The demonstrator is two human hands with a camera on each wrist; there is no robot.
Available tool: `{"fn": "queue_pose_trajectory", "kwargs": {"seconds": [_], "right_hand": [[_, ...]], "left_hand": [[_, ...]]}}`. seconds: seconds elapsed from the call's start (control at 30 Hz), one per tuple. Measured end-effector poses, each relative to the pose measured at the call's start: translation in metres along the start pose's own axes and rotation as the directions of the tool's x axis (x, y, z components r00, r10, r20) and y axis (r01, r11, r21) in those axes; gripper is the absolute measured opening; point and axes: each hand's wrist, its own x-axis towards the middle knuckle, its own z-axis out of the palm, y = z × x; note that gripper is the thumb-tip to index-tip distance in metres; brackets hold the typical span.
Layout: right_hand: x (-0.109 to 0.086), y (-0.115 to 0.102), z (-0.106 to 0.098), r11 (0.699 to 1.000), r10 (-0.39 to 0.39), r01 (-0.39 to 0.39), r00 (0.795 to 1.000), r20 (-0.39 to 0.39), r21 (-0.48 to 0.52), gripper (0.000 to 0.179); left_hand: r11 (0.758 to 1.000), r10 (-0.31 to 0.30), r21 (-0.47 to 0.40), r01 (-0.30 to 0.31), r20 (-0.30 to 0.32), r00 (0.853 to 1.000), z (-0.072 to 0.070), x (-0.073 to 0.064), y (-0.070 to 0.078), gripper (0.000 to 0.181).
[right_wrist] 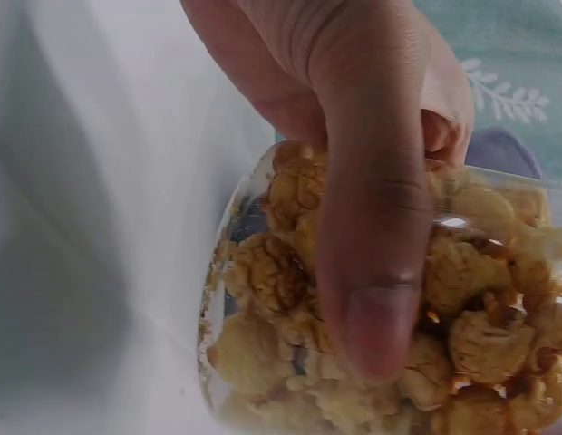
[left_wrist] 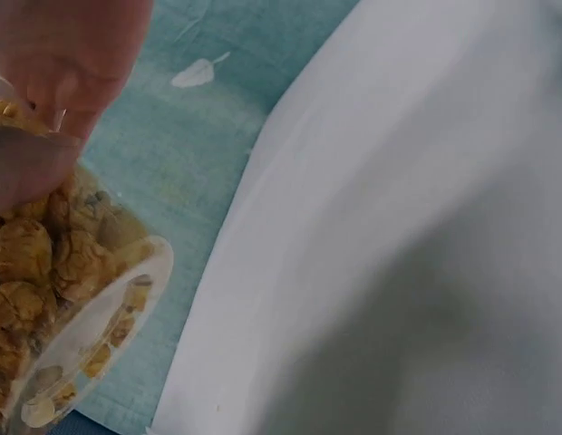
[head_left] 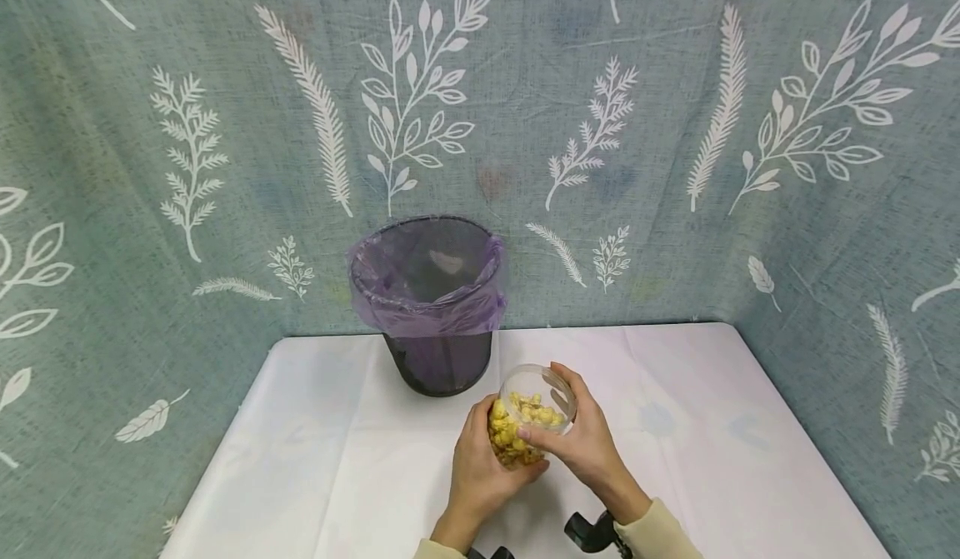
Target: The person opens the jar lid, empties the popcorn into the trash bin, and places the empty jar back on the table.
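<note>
A clear round jar of yellow-brown popcorn point(head_left: 510, 444) is held tilted above the white table, between both hands. My left hand point(head_left: 478, 467) grips its left side and underside. My right hand point(head_left: 592, 438) spans the round upper end from the right, thumb across the near side and fingers over the far rim. The right wrist view shows a thumb point(right_wrist: 376, 263) pressed along the jar's transparent wall, popcorn point(right_wrist: 485, 340) packed behind it. In the left wrist view the jar point(left_wrist: 68, 245) shows a pale round end, with part of a hand point(left_wrist: 68, 54) at its upper side.
A dark waste bin point(head_left: 442, 363) stands at the back of the white table point(head_left: 360, 459), a purple plastic bag point(head_left: 427, 319) folded over its rim. Leaf-patterned green cloth point(head_left: 525, 126) surrounds the table's back and sides. A black wrist mount point(head_left: 591, 532) sits at the right sleeve.
</note>
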Motion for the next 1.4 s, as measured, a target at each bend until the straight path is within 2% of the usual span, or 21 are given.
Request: {"fn": "queue_pose_trajectory", "kwargs": {"seconds": [0.13,0.3,0.67,1.03,1.2,1.3,1.4], "right_hand": [[0.000,-0.001,0.001,0.999,-0.015,0.016,1.000,-0.017,0.042,0.098],[-0.001,-0.003,0.001,0.999,-0.020,0.022,0.999,-0.033,0.049,0.095],[-0.001,-0.006,0.001,0.999,-0.036,0.038,0.999,-0.039,0.032,0.093],[0.000,-0.006,-0.002,0.994,-0.097,0.096,0.995,0.003,0.047,0.087],[0.001,-0.008,-0.004,0.988,-0.132,0.128,0.990,0.048,0.081,0.086],[0.002,-0.008,-0.009,0.985,-0.152,0.142,0.983,0.099,0.101,0.087],[0.003,-0.008,-0.015,0.979,-0.174,0.151,0.969,0.177,0.138,0.091]], "left_hand": [[0.998,0.043,0.043,-0.042,-0.031,0.999,0.000,0.001,0.002,0.103],[0.994,0.077,0.083,-0.074,-0.029,0.997,-0.003,0.002,0.004,0.104],[0.994,0.078,0.071,-0.077,-0.008,0.997,-0.009,0.005,0.006,0.104],[0.991,0.121,0.049,-0.121,0.015,0.993,-0.014,0.006,0.006,0.101],[0.988,0.152,-0.036,-0.150,0.054,0.987,-0.019,0.009,0.004,0.096],[0.978,0.177,-0.124,-0.165,0.099,0.979,-0.023,0.012,0.001,0.093],[0.964,0.191,-0.218,-0.154,0.163,0.968,-0.028,0.015,-0.001,0.094]]}}
